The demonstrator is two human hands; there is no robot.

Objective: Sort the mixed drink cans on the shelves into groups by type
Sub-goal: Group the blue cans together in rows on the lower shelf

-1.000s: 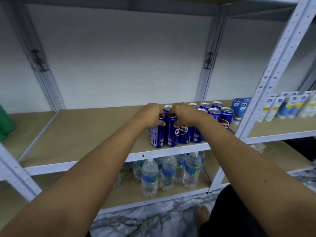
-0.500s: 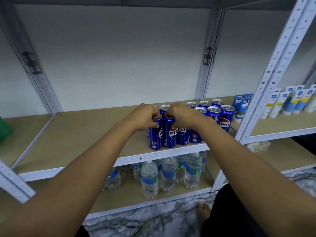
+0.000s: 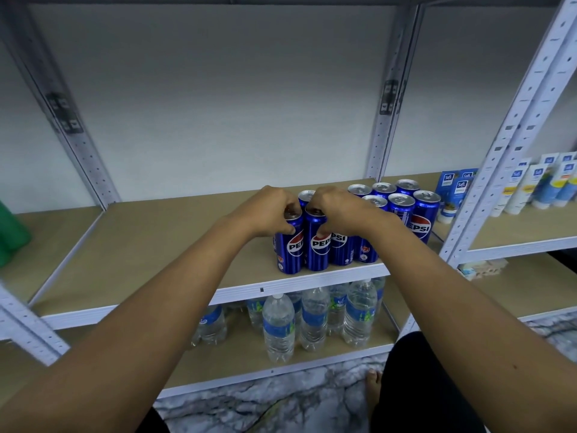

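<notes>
My left hand (image 3: 271, 210) is closed over the top of the leftmost Pepsi can (image 3: 289, 245) at the front edge of the shelf (image 3: 150, 245); my right hand (image 3: 335, 210) grips the top of the next can (image 3: 318, 245), touching it at its 3 o'clock side. Both stand upright. The rest of the blue cans (image 3: 402, 207) cluster toward 2 o'clock from my hands. Water bottles (image 3: 312, 320) stand on the lower shelf at 6 o'clock. White tubes (image 3: 527, 192) sit on the neighbouring shelf at 3 o'clock.

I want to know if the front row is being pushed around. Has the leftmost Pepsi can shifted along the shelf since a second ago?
Cannot tell: the leftmost Pepsi can stands just behind the shelf edge throughout; the camera moved.
</notes>
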